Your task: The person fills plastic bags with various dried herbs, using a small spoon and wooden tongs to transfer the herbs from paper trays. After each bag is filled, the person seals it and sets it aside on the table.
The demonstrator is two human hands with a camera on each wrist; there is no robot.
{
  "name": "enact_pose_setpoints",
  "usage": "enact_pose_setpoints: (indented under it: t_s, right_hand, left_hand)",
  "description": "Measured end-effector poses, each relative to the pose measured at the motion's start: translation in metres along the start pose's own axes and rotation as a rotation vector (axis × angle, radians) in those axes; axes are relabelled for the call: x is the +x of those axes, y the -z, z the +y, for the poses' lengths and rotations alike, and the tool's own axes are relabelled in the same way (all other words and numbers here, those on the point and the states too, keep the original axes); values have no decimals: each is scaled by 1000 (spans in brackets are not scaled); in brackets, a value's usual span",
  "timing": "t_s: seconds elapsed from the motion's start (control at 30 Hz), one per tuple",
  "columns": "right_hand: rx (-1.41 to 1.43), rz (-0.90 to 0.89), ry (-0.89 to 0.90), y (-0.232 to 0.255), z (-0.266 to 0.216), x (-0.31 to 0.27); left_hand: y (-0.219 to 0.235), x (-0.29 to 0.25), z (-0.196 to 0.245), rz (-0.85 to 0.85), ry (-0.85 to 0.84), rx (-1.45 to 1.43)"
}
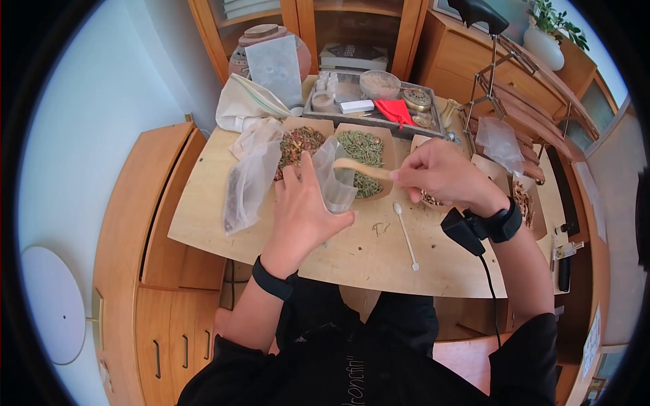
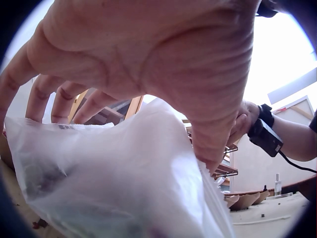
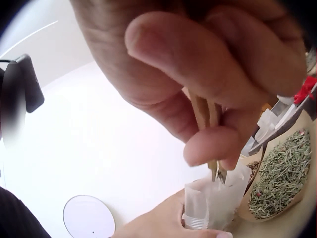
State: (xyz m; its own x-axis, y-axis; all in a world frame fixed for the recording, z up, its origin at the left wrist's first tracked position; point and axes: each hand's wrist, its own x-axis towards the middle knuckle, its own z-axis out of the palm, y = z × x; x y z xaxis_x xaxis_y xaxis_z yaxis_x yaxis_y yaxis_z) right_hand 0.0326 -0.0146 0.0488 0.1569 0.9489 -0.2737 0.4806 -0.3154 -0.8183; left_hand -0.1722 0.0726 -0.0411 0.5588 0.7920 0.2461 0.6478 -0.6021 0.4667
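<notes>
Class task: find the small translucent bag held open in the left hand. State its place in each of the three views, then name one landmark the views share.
Head view: the translucent bag is at centre, gripped by the left hand, with the wooden scoop over its mouth.
Left wrist view: it fills the lower frame under the palm.
Right wrist view: bottom centre-right, under the right hand.
Shared landmark: the bag itself; the green herb tray shows in two views.

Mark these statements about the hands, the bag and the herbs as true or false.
1. The left hand holds a clear plastic bag. True.
2. The right hand is empty. False: it holds a wooden scoop.
3. The scoop's bowl is at the bag's mouth. True.
4. A white spoon lies on the table. True.
5. The green dried herbs sit in a glass jar. False: a brown paper tray.
</notes>
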Motion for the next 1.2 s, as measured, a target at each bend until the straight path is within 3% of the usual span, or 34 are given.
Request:
enact_pose_setpoints:
  t_s: [0.2,0.27,0.5,0.77,1.0,1.2]
  right_hand:
    - [-93,53,39,0,0,-2]
    - [-112,120,-105,6,17,2]
    - [-233,170,-200,-4,48,19]
    - [-34,159,-137,-20,53,39]
    - [-160,82,-94,-19,49,48]
    - [106,42,-92,-11,60,46]
  left_hand:
    - [3,-1,-3,6,21,-4]
    - [3,-3,-5,18,17,-1]
    - [3,-4,-5,14,14,14]
    - [3,-3,-6,-6,34,13]
    - [3,-1,-5,-9,32,16]
    - [4,0,-4,-16,39,7]
